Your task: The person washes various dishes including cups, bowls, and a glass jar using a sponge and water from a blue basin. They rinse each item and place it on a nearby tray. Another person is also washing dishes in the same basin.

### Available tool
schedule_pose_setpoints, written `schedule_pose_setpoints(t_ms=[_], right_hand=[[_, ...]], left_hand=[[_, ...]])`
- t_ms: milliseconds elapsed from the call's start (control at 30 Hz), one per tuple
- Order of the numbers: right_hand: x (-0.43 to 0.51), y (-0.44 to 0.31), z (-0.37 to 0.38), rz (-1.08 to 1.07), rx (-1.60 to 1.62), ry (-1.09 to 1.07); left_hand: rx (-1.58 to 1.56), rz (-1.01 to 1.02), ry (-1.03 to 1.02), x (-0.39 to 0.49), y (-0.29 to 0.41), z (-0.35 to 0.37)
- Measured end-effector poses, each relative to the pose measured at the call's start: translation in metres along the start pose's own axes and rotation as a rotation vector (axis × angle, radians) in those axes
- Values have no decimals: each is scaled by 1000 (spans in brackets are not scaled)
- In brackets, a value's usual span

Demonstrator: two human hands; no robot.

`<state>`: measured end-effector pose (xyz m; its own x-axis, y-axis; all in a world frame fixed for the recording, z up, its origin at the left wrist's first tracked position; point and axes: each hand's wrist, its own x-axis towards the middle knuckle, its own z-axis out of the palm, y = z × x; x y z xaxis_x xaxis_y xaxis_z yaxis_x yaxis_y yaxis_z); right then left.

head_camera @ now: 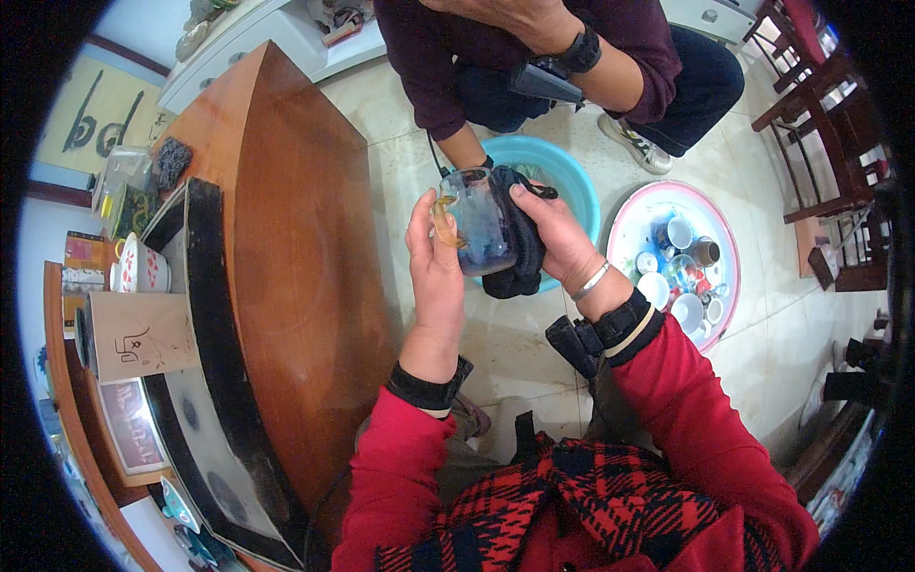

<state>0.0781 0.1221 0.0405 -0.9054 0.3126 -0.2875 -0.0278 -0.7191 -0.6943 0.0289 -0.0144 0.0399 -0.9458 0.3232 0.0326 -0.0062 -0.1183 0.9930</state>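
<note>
My left hand [438,264] grips a clear glass mug [482,232] by its amber-tinted handle side. Against the mug's right side, my right hand [557,229] holds a dark cloth [525,264], its thumb on top. Both are above the near part of a turquoise plastic basin [582,186] on the floor. A large white enamel tray with a pink rim [620,214] lies right of the basin. It holds white cups [687,312], a brown cup [706,252] and small glass pieces.
Across the basin crouches another person [450,71], one hand down at the basin. To my left stands a wooden cabinet [307,214] carrying a black-framed tray [236,400], a box [143,336] and a floral enamel pot [146,264]. Wooden chairs [822,136] stand at the right.
</note>
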Motion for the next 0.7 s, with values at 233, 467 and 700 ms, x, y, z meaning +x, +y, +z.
schedule_pose_setpoints(t_ms=[233, 467, 700], right_hand=[[12, -1, -11, -104, -173, 100], [8, 0, -11, -268, -416, 70], [-15, 14, 8, -898, -1257, 19]], left_hand=[[-201, -179, -199, 4, 0, -8], [-387, -320, -146, 3, -1, -5], [-330, -246, 81, 3, -19, -4]])
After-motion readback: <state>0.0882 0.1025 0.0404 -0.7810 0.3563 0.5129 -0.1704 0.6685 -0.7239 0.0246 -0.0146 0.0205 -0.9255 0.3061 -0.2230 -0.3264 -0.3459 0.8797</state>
